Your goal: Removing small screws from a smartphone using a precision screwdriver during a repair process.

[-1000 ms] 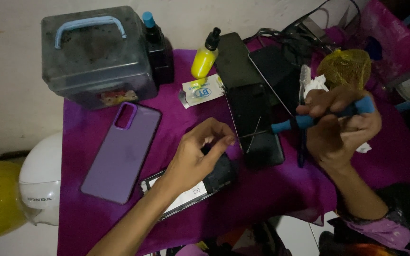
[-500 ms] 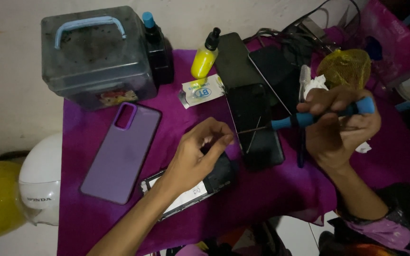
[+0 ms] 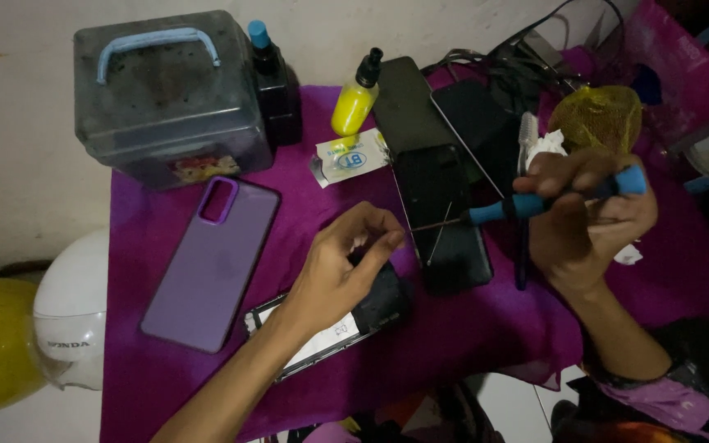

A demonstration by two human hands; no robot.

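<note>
Crosswise, the right hand (image 3: 588,215) gripped a blue-handled screwdriver (image 3: 535,202), its tip pointing toward the left hand (image 3: 342,267), whose fingers pinched together above an opened phone (image 3: 346,321).

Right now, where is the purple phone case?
In the head view, the purple phone case lies flat on the magenta cloth, left of the left hand and just below the grey box with the blue handle.
</note>
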